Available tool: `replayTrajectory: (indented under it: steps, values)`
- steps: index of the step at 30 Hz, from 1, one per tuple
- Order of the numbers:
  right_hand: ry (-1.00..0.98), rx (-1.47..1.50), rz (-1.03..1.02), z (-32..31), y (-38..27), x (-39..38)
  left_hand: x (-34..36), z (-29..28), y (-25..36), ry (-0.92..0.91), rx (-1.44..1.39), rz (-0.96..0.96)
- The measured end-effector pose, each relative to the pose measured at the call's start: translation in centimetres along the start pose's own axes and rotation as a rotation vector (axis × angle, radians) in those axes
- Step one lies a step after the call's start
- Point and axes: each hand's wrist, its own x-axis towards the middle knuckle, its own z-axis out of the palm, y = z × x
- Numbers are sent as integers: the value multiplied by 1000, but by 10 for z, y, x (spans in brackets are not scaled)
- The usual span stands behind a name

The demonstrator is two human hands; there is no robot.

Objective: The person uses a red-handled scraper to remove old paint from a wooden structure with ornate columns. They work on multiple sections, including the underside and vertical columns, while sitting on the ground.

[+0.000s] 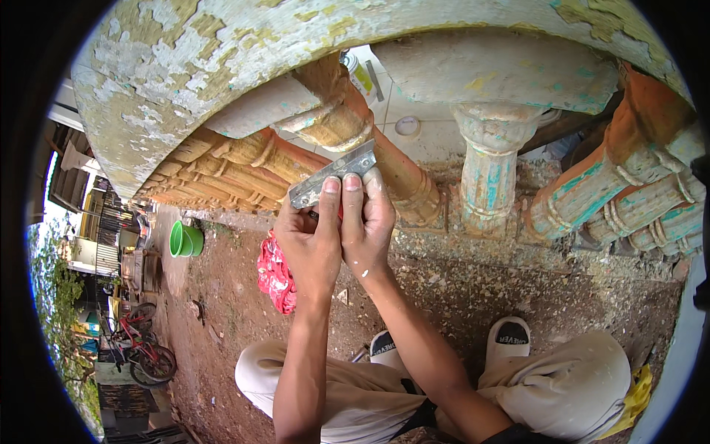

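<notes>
A flat silver metal scraper blade [330,174] is held in both my hands, angled up to the right, with a bit of red showing beneath it. My left hand [310,248] grips it with the thumb pressed on the blade; my right hand [367,235] does the same from the right, its fingers curled. Just beyond the blade stands a weathered terracotta baluster [405,185] with peeling pale paint. A whiter, turquoise-flecked baluster [489,177] stands to its right, under the flaking railing top [251,37].
My knees and sandals [509,331] are below on littered dirt [444,296]. A red-and-white cloth [277,270] lies left of my arms. Further left are a green bucket [186,239] and a red bicycle [151,348]. More balusters [592,200] line the right; beyond them is a tiled floor [414,103] with a tape roll [407,126].
</notes>
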Motion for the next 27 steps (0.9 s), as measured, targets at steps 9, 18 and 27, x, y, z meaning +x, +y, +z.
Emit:
replayTrajectory:
  steps: [9,18,27]
  values:
    - [-40,-32,16,12,7,-5,-1,-2,-9,141,-73,23]
    - [4,-45,-24,29,20,-4,12,-27,-12,63,30,23]
    - [-49,-154,-27,19,19,-3,10,-21,-26,31,-216,-112]
